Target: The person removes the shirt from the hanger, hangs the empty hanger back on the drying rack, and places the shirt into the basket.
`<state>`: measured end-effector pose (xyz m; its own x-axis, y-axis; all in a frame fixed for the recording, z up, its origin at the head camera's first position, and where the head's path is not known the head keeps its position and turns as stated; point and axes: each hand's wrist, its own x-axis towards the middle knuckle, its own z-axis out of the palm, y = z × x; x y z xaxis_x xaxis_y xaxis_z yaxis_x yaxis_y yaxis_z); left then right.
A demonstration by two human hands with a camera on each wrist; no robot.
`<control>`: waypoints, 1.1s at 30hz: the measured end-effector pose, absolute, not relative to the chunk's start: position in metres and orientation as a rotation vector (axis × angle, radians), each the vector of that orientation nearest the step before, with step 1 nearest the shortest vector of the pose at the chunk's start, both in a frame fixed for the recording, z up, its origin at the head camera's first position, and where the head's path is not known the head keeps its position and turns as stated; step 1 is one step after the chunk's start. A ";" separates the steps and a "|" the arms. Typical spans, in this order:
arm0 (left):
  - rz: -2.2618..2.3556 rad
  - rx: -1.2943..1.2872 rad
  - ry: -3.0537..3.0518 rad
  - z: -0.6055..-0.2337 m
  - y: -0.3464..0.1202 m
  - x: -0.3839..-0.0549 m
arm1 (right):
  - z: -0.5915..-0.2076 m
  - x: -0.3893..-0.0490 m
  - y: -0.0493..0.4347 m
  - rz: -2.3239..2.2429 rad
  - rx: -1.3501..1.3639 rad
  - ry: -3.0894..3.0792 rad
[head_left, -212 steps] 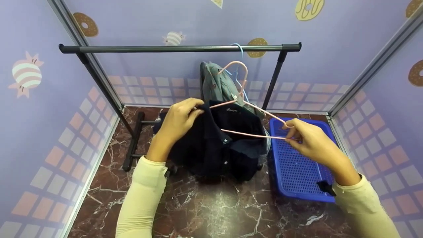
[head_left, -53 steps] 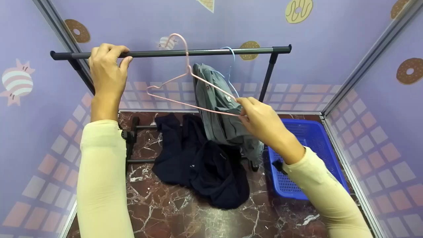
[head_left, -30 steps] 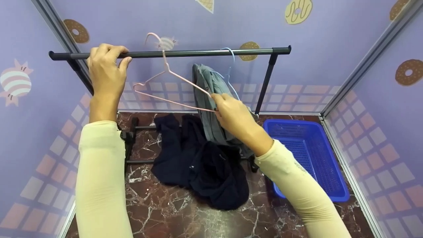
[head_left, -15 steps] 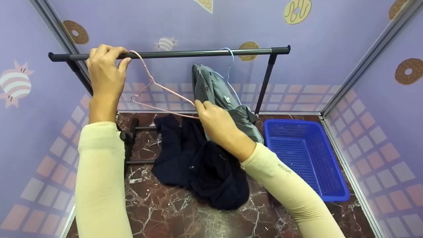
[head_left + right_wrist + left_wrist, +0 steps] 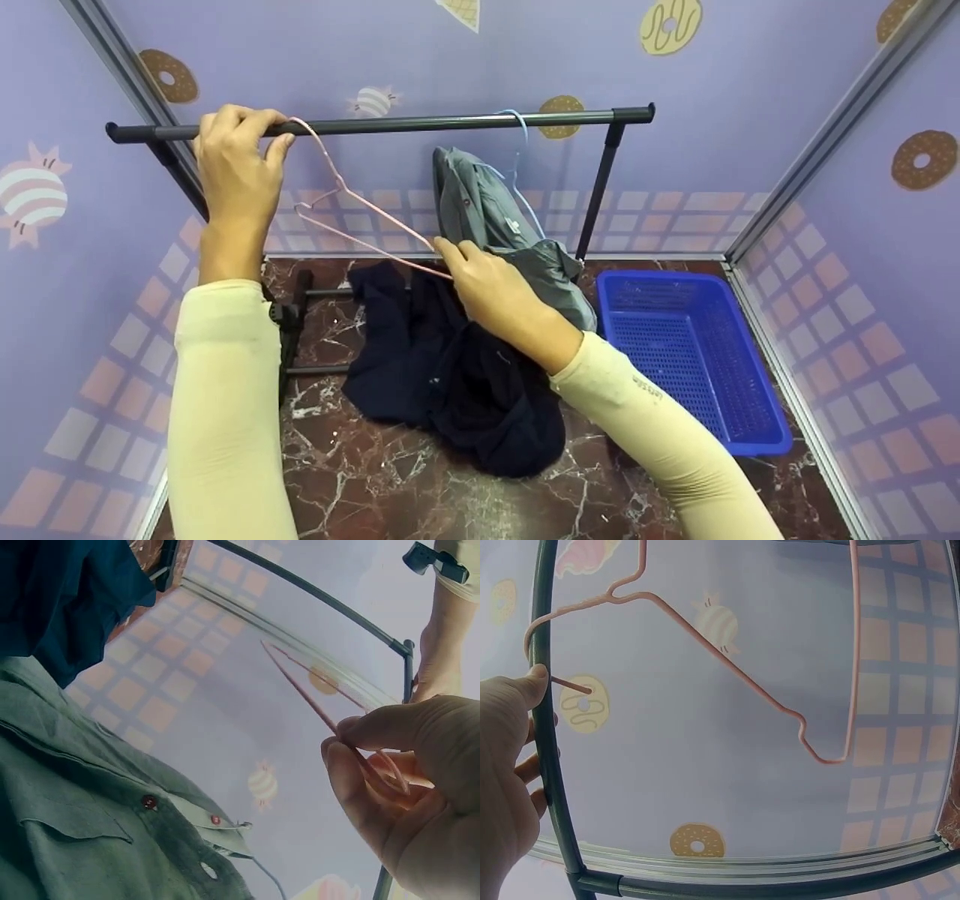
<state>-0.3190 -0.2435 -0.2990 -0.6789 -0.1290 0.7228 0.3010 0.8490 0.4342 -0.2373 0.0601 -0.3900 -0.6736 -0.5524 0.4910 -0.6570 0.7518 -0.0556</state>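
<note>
My left hand (image 5: 238, 169) grips the dark rail (image 5: 405, 124) of the clothes rack near its left end. In the left wrist view the thumb lies along the rail and the fingers curl behind it. A thin pink clothes hanger (image 5: 340, 182) has its hook over the rail, right beside my left thumb. Its right corner is held by my right hand (image 5: 495, 289), and thumb and fingertips pinch the wire in the right wrist view. No garment is on this hanger. Below it a navy shirt (image 5: 405, 375) lies in a heap, its collar opening upward.
A grey-green shirt (image 5: 465, 195) hangs from a light blue hanger (image 5: 522, 127) right of the middle of the rail. On the floor at the right stands a blue plastic basket (image 5: 679, 276). The rack's lower bars run behind the navy shirt. Patterned walls enclose three sides.
Earlier, both hands held the pink hanger and navy shirt together; the shirt now lies below. My left hand moved to the rail. The hanger shifted left and its hook came down over the rail.
</note>
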 end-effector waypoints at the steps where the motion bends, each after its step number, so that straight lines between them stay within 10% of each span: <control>1: -0.685 -0.126 -2.213 -0.299 -0.244 -0.319 | -0.391 -0.237 0.061 0.330 0.928 -2.496; 33: -0.689 -0.209 -2.166 -0.305 -0.246 -0.317 | -0.424 -0.213 0.122 0.652 1.104 -2.411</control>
<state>-0.3168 -0.2455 -0.3049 -0.6395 -0.0849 0.7641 0.3722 0.8355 0.4043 -0.2134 0.1216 -0.4242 -0.6038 -0.5887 0.5375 -0.7794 0.5775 -0.2430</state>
